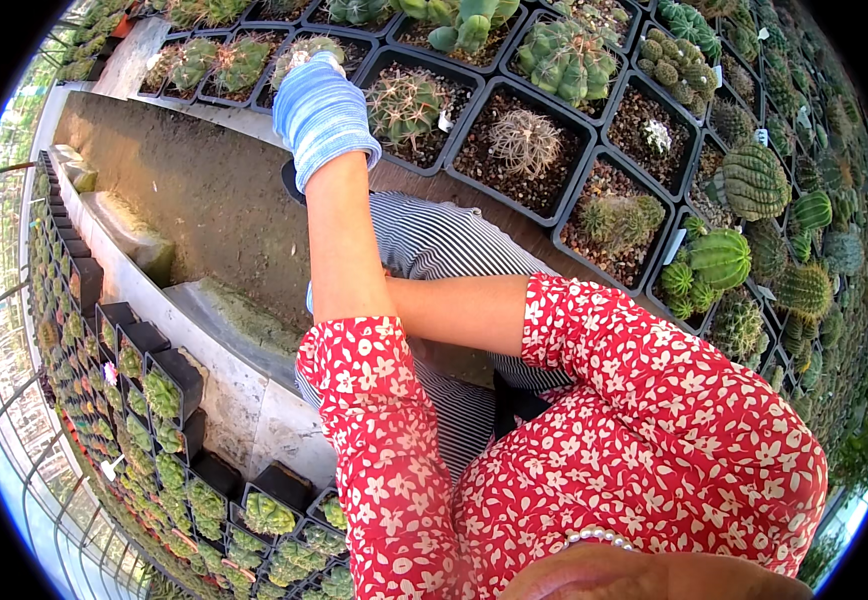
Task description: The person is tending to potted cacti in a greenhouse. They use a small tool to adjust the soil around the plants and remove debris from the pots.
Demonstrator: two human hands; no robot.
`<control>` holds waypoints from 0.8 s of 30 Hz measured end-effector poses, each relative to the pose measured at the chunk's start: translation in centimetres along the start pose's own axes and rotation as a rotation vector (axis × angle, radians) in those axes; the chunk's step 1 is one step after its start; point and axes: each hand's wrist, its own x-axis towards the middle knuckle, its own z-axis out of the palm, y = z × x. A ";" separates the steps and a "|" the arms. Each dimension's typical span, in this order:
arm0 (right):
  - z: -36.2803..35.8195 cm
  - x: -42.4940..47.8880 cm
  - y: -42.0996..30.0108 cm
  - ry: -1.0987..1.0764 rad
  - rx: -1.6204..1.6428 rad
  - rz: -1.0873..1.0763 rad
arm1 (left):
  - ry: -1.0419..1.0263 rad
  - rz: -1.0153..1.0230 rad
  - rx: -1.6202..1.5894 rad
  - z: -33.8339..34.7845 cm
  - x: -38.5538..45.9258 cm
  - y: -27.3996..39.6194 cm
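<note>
My left hand (pixel 321 109), in a blue and white striped knit glove, reaches to a small round spiny cactus (pixel 306 58) in a square black plastic pot. The back of the glove hides most of the fingers, so a hold cannot be made out. Just right of this hand is a potted cactus with reddish spines (pixel 405 105). My right forearm crosses beneath the left one. Only a sliver of my right hand (pixel 309 298) shows, in a blue glove beside the left forearm; what it touches is hidden.
Rows of potted cacti (pixel 572 60) fill a bench at the top and right. A lower walkway (pixel 201 195) runs on the left, beside a pale ledge (pixel 284 435) and more black pots (pixel 178 379). My knees in striped trousers (pixel 449 232) are against the bench edge.
</note>
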 end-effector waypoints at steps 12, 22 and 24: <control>5.8 -1.4 -1.3 0.450 -0.532 1.384 | 0.035 -0.006 0.027 -0.2 -0.9 -0.1; 7.2 -0.4 -1.0 0.552 -0.503 1.740 | -0.005 -0.003 0.022 -0.8 -1.7 -2.1; 7.1 -0.3 -1.1 0.544 -0.509 1.765 | -0.001 0.001 0.025 -0.6 -1.7 -2.3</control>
